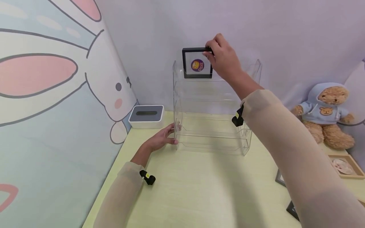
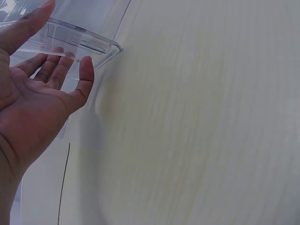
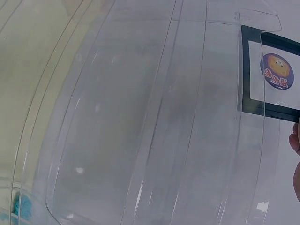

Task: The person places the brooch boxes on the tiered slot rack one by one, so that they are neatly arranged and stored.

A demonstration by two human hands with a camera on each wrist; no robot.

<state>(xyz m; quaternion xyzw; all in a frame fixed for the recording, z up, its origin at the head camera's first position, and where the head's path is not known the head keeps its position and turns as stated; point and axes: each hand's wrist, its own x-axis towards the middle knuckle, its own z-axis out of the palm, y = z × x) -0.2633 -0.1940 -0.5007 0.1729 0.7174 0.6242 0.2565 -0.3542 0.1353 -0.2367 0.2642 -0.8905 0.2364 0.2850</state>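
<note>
At the top tier of a clear acrylic display rack (image 1: 211,136), my right hand (image 1: 225,60) pinches the upper right corner of a black-edged square display frame (image 1: 188,68). A round purple badge (image 1: 197,65) with a yellow cartoon face shows inside the frame. The right wrist view shows the frame (image 3: 253,107) upright behind clear rack panels, with fingertips (image 3: 295,140) at its edge. My left hand (image 1: 160,139) rests against the rack's lower left side. In the left wrist view its fingers are spread and loosely bent beside the clear panel (image 2: 105,42).
A white tissue box (image 1: 146,117) with a grey top stands left of the rack. On the right sit a teddy bear (image 1: 328,115) in a blue hoodie and a wooden tray (image 1: 353,173). Dark frames (image 1: 292,209) lie partly hidden beneath the right sleeve.
</note>
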